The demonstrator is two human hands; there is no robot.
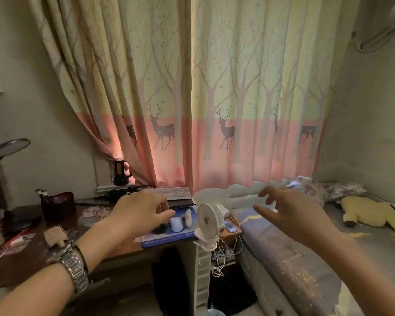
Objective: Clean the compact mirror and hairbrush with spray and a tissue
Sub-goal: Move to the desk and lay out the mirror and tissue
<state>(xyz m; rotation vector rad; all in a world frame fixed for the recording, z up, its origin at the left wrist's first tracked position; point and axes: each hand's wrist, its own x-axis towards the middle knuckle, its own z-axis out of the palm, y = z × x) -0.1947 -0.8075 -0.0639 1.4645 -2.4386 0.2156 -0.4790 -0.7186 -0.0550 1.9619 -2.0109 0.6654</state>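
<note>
A pale wooden hairbrush (55, 236) lies bristles up on the dark desk (114, 247), left of my left forearm. My left hand (141, 213), with a metal watch on the wrist, hovers palm down over the blue mouse pad (167, 239), fingers curled above a dark round object that it partly hides. I cannot tell whether it touches that object. My right hand (292, 215) floats over the bed's near corner with fingers spread and nothing in it. No compact mirror, spray or tissue can be made out.
A small white clip fan (209, 218) stands at the desk's right edge, white items (177, 223) beside it on the pad. A keyboard (171, 192), a dark brush cup (57, 205) and a round standing mirror (9, 148) sit further back. The bed (306, 258) holds a yellow plush (372, 214).
</note>
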